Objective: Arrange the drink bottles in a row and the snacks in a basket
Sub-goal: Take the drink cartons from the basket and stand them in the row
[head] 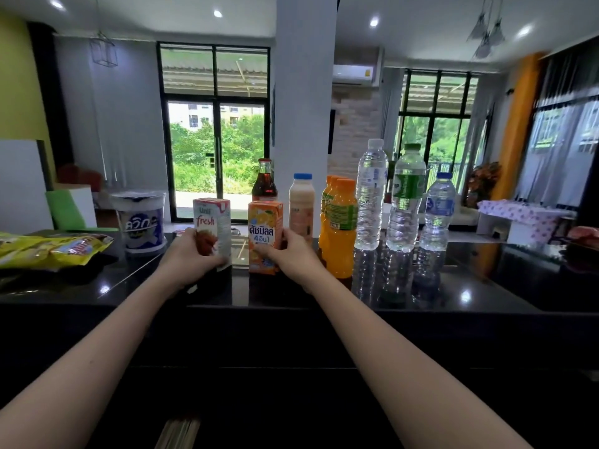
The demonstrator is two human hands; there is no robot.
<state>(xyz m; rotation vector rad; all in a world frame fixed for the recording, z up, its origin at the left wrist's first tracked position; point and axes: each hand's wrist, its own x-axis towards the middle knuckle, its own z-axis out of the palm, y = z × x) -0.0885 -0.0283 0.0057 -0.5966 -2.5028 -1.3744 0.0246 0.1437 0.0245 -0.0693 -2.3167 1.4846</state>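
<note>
Two cartons gripped: left hand (191,254) clasps milk carton (212,233), right hand (293,252) orange carton (264,236).

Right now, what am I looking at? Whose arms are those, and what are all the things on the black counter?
The camera sits on a person's head, so these are that person's own arms. The left hand grips a white and red "fresh" drink carton. The right hand grips an orange juice carton. Both cartons stand on the shiny black counter. To the right stand a dark glass cola bottle, a creamy milk bottle, orange juice bottles and three clear water bottles. On the left are a white noodle cup and yellow snack bags.
</note>
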